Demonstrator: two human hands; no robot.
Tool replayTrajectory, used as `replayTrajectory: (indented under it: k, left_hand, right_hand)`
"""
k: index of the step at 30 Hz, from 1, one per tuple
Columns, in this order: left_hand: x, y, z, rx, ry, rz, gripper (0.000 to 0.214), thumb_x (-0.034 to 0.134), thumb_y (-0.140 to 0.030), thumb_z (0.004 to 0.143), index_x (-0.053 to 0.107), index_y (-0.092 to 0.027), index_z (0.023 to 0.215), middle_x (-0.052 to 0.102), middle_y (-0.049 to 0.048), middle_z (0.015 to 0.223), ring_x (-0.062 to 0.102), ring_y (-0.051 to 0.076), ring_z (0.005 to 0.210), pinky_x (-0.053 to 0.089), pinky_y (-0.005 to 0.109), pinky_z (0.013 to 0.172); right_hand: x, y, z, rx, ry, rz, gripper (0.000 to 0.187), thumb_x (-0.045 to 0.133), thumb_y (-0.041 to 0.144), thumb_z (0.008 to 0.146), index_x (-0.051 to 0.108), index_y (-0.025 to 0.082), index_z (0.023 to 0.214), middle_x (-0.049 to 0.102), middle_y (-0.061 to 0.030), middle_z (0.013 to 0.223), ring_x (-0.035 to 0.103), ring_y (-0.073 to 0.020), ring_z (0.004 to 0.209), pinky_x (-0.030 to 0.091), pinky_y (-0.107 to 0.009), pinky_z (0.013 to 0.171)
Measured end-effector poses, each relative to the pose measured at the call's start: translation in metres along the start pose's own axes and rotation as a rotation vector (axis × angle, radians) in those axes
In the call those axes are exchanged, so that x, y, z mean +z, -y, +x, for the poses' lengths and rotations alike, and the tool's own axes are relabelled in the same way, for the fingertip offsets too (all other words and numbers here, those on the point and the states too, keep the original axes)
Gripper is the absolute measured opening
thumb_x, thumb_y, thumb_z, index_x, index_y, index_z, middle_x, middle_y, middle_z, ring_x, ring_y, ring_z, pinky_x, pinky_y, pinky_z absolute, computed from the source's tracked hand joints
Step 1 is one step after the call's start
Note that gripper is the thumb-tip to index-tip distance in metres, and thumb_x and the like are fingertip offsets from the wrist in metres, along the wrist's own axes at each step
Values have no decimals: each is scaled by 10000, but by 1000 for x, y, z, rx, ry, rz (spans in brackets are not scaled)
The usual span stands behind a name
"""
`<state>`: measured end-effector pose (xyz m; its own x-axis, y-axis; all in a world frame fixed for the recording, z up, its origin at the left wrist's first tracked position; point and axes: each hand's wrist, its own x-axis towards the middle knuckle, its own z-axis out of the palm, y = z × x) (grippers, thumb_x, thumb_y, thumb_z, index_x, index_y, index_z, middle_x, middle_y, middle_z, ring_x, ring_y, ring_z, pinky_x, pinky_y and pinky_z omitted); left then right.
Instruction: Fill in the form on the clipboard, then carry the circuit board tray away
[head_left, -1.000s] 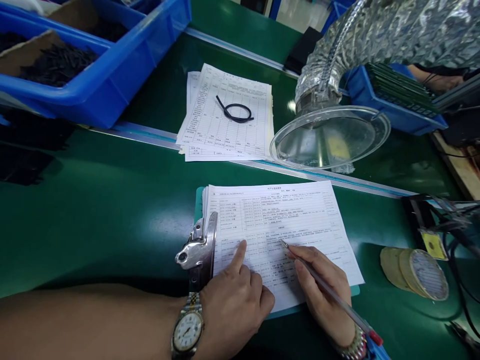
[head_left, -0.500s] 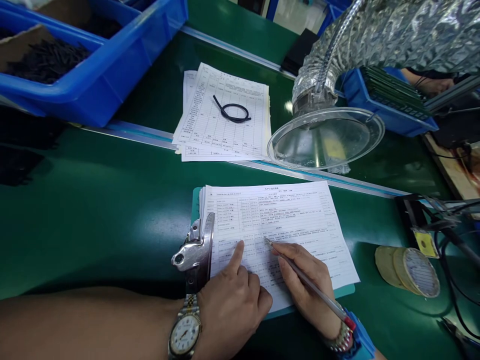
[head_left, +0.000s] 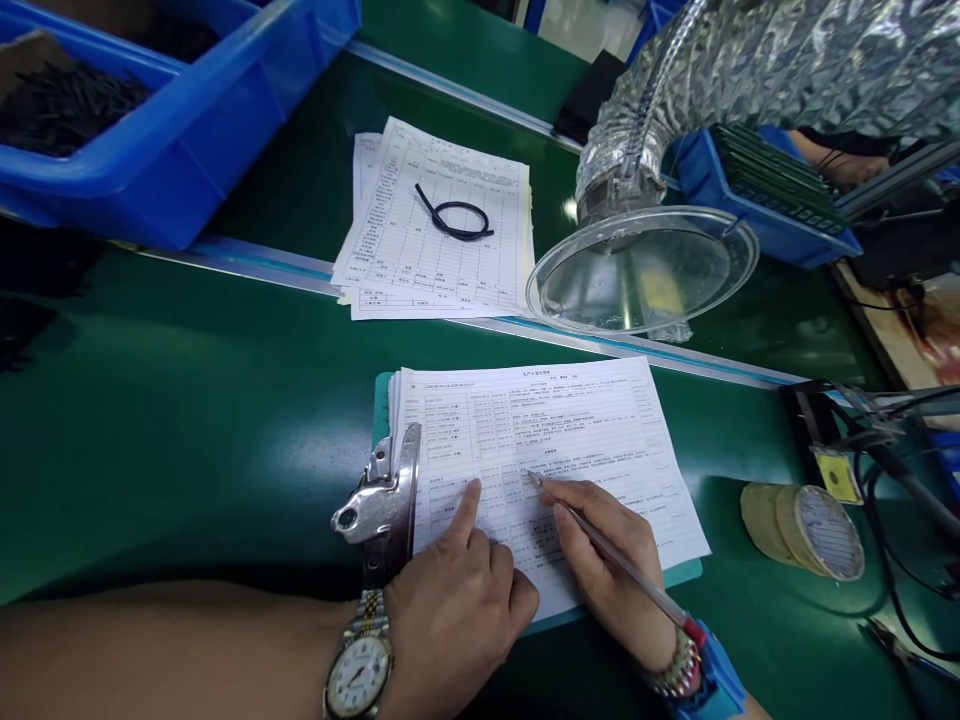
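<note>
A printed form [head_left: 570, 430] lies on a teal clipboard [head_left: 679, 575] with a metal clip [head_left: 382, 500] at its left side. My left hand [head_left: 461, 600], with a wristwatch [head_left: 356, 670] on the wrist, rests on the sheet and its forefinger points at a line. My right hand [head_left: 607, 570] holds a clear pen [head_left: 600, 545] with a red end; the tip touches the paper near the sheet's middle.
A second stack of forms [head_left: 439, 225] with a black rubber loop [head_left: 450, 215] on it lies beyond a metal rail. A foil duct with a clear hood [head_left: 645, 270] hangs at the right. Blue bins [head_left: 180, 140] stand at the back left, tape rolls [head_left: 806, 525] and cables at the right.
The pen tip has moved left across the sheet, closer to my left forefinger. The view has shifted slightly, so everything sits a little further left.
</note>
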<state>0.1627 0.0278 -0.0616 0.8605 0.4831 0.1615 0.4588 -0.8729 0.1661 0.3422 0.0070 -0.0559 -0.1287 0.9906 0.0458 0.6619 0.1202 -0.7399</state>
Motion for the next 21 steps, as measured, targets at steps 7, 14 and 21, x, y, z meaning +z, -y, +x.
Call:
replayTrajectory:
  k: [7, 14, 21]
  left_hand:
    - [3, 0, 0, -6, -3, 8, 146, 384, -281, 690, 356, -138, 696, 477, -19, 522, 513, 79, 512, 474, 482, 881]
    - [3, 0, -1, 9, -7, 7, 134, 358, -276, 683, 385, -145, 696, 492, -6, 532, 530, 99, 521, 478, 482, 875]
    - [3, 1, 0, 28, 54, -13, 252, 386, -392, 721, 411, -141, 714, 495, -3, 540, 535, 84, 536, 479, 506, 855]
  right_hand:
    - [-6, -3, -2, 53, -34, -11, 293, 482, 100, 842, 548, 216, 1103, 586, 10, 978, 554, -55, 907, 477, -155, 778]
    - [-7, -3, -4, 107, -67, -1, 241, 487, 130, 845, 569, 201, 1060, 587, -7, 956, 568, -74, 867, 485, -176, 750]
    - [-10, -5, -3, 45, -84, -25, 260, 488, 99, 834, 562, 196, 1065, 590, -17, 947, 569, -75, 861, 481, -173, 745]
